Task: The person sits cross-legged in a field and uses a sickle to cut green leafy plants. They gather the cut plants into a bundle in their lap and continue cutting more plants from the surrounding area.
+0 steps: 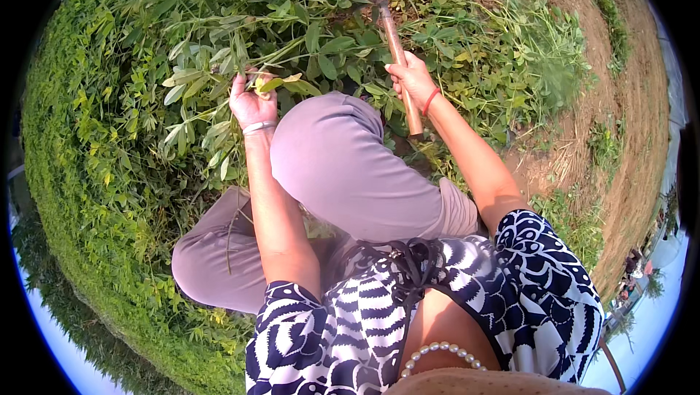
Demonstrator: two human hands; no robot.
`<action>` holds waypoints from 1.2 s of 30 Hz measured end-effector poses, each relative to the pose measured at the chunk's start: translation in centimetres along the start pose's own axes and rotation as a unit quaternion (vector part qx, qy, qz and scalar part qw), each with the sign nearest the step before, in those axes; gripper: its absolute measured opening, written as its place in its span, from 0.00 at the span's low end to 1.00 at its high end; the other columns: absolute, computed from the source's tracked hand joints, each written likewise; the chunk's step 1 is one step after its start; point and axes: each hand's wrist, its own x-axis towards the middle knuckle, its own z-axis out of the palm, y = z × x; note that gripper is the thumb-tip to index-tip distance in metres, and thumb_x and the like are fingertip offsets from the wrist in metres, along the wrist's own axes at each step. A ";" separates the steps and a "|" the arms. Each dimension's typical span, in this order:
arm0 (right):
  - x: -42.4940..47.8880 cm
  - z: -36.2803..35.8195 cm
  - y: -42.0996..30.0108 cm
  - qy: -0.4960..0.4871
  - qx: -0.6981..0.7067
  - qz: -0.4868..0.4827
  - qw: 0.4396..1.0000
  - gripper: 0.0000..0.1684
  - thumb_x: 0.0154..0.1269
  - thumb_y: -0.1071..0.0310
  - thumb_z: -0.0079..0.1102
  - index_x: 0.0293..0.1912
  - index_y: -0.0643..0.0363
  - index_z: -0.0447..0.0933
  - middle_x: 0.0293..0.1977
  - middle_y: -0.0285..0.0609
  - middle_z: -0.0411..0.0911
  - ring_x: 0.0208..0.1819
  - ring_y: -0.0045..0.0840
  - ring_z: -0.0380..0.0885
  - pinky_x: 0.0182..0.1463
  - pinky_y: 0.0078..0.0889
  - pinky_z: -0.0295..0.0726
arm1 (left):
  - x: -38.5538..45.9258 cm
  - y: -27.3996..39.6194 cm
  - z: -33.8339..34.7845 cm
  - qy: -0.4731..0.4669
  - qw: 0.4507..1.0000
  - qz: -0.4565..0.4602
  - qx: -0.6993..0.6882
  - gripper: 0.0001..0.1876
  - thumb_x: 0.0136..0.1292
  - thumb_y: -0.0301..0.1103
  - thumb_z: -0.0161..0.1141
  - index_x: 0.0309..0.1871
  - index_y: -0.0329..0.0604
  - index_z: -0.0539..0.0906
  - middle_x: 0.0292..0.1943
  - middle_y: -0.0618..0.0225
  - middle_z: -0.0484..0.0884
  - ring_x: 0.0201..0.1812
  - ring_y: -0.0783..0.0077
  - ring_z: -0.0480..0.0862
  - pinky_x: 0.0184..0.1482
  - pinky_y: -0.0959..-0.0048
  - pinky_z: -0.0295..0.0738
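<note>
My left hand (254, 102) is closed around the stems of a bunch of leafy green plants (279, 53), which look like peanut plants. A yellowed leaf (273, 84) lies against its fingers; a small pale lump beside it is too unclear to name. In my right hand (414, 80) is the wooden handle (395, 37) of a hand tool. The handle's butt end points back towards my body. At its far end a dark metal part (381, 4) shows at the edge of the foliage, and the tool's head is mostly hidden there.
My bent knee (328, 160) rises between both arms. Dense green crop (109, 149) covers the left side. Cut or pulled plants (541, 50) lie in a heap to the right, beside bare brown soil (637, 121). Dry straw (558, 160) is strewn near my right forearm.
</note>
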 end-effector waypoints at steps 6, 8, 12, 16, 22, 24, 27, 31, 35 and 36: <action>-2.0 -1.4 -0.1 -0.002 -0.027 0.002 1.000 0.12 0.56 0.67 0.57 0.38 0.56 0.65 0.19 0.31 0.65 0.14 0.14 0.65 0.14 0.21 0.66 | 3.8 3.2 3.6 0.029 0.982 0.043 0.182 0.10 0.67 0.37 0.50 0.34 0.40 0.71 0.23 0.62 0.73 0.17 0.67 0.70 0.15 0.75 0.61; -3.1 -0.9 -1.4 -0.004 -0.039 -0.018 0.999 0.12 0.56 0.67 0.57 0.38 0.56 0.65 0.19 0.31 0.65 0.14 0.14 0.65 0.14 0.21 0.66 | 4.3 3.5 4.5 0.003 0.981 0.022 0.195 0.10 0.68 0.37 0.49 0.35 0.40 0.69 0.23 0.63 0.71 0.17 0.68 0.68 0.16 0.74 0.61; -4.1 -1.7 -3.1 0.032 -0.052 -0.053 0.997 0.11 0.56 0.68 0.57 0.36 0.55 0.65 0.19 0.31 0.65 0.14 0.15 0.64 0.15 0.22 0.67 | 5.6 1.2 5.8 0.098 0.979 0.054 0.168 0.11 0.70 0.38 0.44 0.38 0.38 0.66 0.30 0.57 0.72 0.22 0.66 0.67 0.16 0.73 0.62; -8.3 -1.5 -4.7 0.043 -0.072 -0.079 0.993 0.11 0.56 0.67 0.57 0.36 0.55 0.65 0.18 0.31 0.65 0.14 0.15 0.64 0.15 0.22 0.67 | 4.1 2.5 3.2 0.146 0.980 0.061 0.123 0.11 0.70 0.38 0.45 0.43 0.39 0.68 0.34 0.56 0.75 0.25 0.62 0.73 0.17 0.72 0.66; -12.7 -7.3 0.1 0.097 -0.092 -0.206 0.969 0.10 0.52 0.71 0.58 0.36 0.61 0.70 0.22 0.34 0.69 0.20 0.17 0.67 0.25 0.22 0.69 | 0.8 0.1 -0.4 0.161 0.979 0.073 0.103 0.09 0.67 0.37 0.49 0.41 0.42 0.68 0.29 0.56 0.75 0.17 0.62 0.72 0.12 0.71 0.65; -12.9 -11.5 1.1 0.150 -0.131 -0.250 0.947 0.10 0.52 0.71 0.56 0.36 0.64 0.73 0.27 0.36 0.74 0.27 0.18 0.70 0.33 0.23 0.71 | 0.6 -0.6 0.2 0.133 0.984 0.087 0.082 0.09 0.66 0.37 0.50 0.40 0.42 0.68 0.29 0.57 0.75 0.17 0.62 0.73 0.12 0.70 0.65; -16.6 -14.7 -0.5 0.214 -0.109 -0.277 0.931 0.11 0.55 0.69 0.54 0.37 0.65 0.74 0.30 0.37 0.76 0.30 0.18 0.72 0.35 0.23 0.73 | -0.8 0.2 0.8 0.173 0.976 0.088 0.094 0.09 0.65 0.37 0.50 0.37 0.41 0.68 0.29 0.59 0.75 0.22 0.63 0.75 0.14 0.70 0.66; -23.2 -16.2 -6.9 0.279 -0.020 -0.389 0.878 0.10 0.62 0.67 0.56 0.34 0.58 0.64 0.22 0.33 0.68 0.20 0.14 0.67 0.21 0.20 0.68 | 0.0 3.1 0.9 0.176 0.977 0.114 0.041 0.06 0.63 0.31 0.46 0.41 0.42 0.67 0.33 0.58 0.74 0.20 0.64 0.71 0.14 0.70 0.63; -29.4 -12.6 -12.4 0.240 0.070 -0.481 0.840 0.11 0.66 0.64 0.53 0.37 0.56 0.61 0.22 0.35 0.66 0.19 0.17 0.67 0.19 0.22 0.71 | 0.3 7.3 3.7 0.190 0.949 0.078 0.240 0.04 0.66 0.31 0.48 0.41 0.43 0.67 0.35 0.63 0.70 0.22 0.67 0.63 0.18 0.72 0.60; -29.8 -11.8 -12.0 0.206 0.078 -0.469 0.855 0.11 0.66 0.64 0.52 0.36 0.56 0.61 0.22 0.35 0.66 0.19 0.17 0.67 0.19 0.21 0.71 | -1.1 6.3 5.9 0.196 0.948 0.072 0.240 0.04 0.67 0.31 0.47 0.39 0.43 0.67 0.34 0.63 0.70 0.21 0.68 0.62 0.17 0.73 0.59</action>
